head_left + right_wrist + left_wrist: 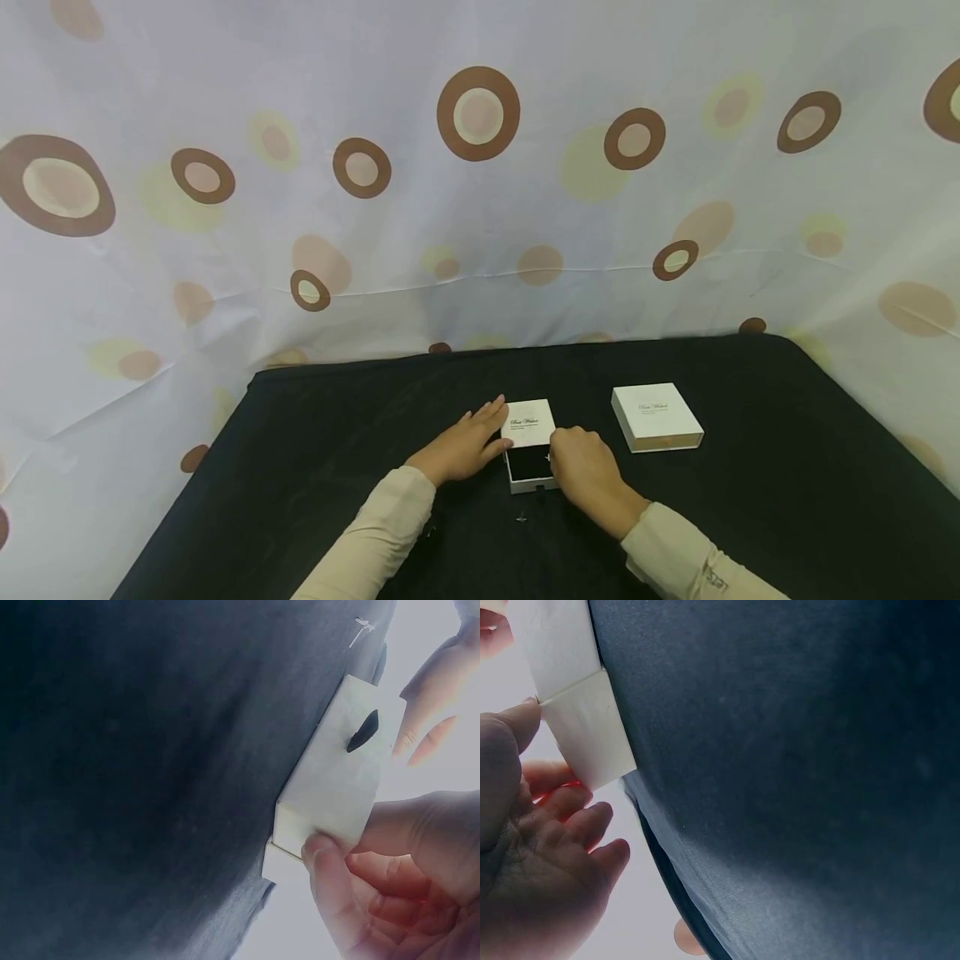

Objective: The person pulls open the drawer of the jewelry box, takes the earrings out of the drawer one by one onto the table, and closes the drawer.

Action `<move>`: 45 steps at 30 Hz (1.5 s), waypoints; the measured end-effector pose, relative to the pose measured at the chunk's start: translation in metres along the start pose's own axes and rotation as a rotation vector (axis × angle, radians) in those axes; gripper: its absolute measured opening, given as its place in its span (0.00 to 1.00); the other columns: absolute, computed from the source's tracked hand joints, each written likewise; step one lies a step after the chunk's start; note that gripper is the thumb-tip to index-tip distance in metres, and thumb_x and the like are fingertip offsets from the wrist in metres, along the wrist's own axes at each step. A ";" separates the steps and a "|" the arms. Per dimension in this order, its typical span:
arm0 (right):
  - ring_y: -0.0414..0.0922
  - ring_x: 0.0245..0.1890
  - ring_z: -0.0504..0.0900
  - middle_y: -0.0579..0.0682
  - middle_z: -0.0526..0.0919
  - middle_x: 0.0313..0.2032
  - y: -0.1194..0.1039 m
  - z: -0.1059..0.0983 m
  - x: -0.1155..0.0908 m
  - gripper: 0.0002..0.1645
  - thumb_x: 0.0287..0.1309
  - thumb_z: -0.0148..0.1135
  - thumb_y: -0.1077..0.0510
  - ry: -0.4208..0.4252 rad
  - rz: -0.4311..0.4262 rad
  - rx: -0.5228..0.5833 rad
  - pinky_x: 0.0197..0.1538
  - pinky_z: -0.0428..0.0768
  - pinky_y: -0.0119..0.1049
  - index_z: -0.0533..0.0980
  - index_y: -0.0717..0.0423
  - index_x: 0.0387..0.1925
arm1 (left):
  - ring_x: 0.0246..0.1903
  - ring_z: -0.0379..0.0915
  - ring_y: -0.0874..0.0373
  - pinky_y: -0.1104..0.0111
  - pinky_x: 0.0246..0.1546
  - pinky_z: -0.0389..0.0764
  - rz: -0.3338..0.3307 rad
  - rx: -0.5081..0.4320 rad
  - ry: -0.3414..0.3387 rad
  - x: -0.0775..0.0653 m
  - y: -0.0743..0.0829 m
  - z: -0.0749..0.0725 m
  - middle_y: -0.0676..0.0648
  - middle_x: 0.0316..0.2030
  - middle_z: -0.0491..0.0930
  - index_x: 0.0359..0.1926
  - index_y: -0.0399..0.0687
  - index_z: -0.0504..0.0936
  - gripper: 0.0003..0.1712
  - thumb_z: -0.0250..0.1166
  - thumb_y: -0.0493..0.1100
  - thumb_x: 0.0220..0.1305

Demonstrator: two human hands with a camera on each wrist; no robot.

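Observation:
A white slide-out gift box (527, 423) with script lettering on its sleeve lies on black cloth. Its black-lined drawer (527, 463) is partly pulled out on the near side, and a black ribbon tab (364, 731) sits on its front. My left hand (467, 439) rests at the sleeve's left edge, thumb by the near corner, fingers extended toward the far one. At the drawer's right side, my right hand (588, 468) pinches the wall with curled fingers. A small shiny thing (548, 457) shows beside those fingers at the drawer's lining.
A second white lettered box (660, 417), closed, stands to the right. On the near cloth lies a small silvery piece (521, 518), with another small glinting thing (431, 531) by the left sleeve. A patterned curtain (480, 208) hangs behind the table.

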State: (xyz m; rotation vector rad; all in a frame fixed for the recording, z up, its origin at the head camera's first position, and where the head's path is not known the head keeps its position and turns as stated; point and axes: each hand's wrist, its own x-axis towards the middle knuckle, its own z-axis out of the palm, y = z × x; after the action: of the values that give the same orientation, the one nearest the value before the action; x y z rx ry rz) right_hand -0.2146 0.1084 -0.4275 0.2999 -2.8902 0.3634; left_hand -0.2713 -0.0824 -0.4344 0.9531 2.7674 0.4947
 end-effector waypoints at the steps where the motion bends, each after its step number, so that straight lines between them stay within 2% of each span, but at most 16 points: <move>1: 0.40 0.12 0.68 0.48 0.73 0.13 0.000 0.000 0.000 0.13 0.50 0.65 0.70 0.000 -0.002 0.001 0.14 0.67 0.33 0.76 0.58 0.14 | 0.73 0.47 0.49 0.50 0.70 0.52 0.000 -0.001 0.000 0.000 0.000 0.000 0.44 0.74 0.48 0.73 0.40 0.54 0.36 0.50 0.53 0.73; 19: 0.39 0.11 0.65 0.45 0.68 0.11 0.002 0.000 -0.001 0.17 0.51 0.63 0.70 -0.008 -0.012 0.024 0.14 0.63 0.30 0.73 0.56 0.12 | 0.72 0.47 0.47 0.48 0.70 0.53 0.013 -0.010 -0.003 -0.002 0.003 -0.003 0.42 0.74 0.49 0.73 0.38 0.54 0.35 0.50 0.52 0.74; 29: 0.38 0.13 0.66 0.44 0.70 0.13 0.005 0.001 -0.004 0.14 0.52 0.65 0.67 0.003 -0.036 0.035 0.15 0.65 0.31 0.76 0.56 0.15 | 0.72 0.47 0.48 0.50 0.70 0.53 0.010 -0.003 -0.003 -0.002 0.003 -0.003 0.43 0.74 0.49 0.73 0.39 0.54 0.36 0.50 0.53 0.74; 40: 0.38 0.11 0.64 0.41 0.67 0.11 0.010 0.002 -0.001 0.16 0.51 0.66 0.66 0.016 -0.054 0.039 0.14 0.60 0.29 0.76 0.52 0.12 | 0.72 0.47 0.48 0.50 0.70 0.53 0.016 0.001 0.007 -0.002 0.001 -0.002 0.43 0.74 0.49 0.73 0.38 0.54 0.36 0.49 0.53 0.74; 45: 0.37 0.11 0.64 0.41 0.68 0.11 0.009 0.002 -0.002 0.13 0.51 0.66 0.65 0.021 -0.057 0.056 0.14 0.61 0.29 0.78 0.53 0.14 | 0.72 0.47 0.48 0.50 0.70 0.53 0.014 0.000 0.006 -0.002 0.001 -0.001 0.43 0.74 0.49 0.73 0.38 0.54 0.36 0.49 0.53 0.74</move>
State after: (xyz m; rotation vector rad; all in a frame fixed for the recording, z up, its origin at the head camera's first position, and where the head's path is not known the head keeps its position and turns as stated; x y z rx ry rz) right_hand -0.2155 0.1172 -0.4315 0.3845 -2.8480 0.4351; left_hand -0.2699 -0.0831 -0.4331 0.9736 2.7677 0.5001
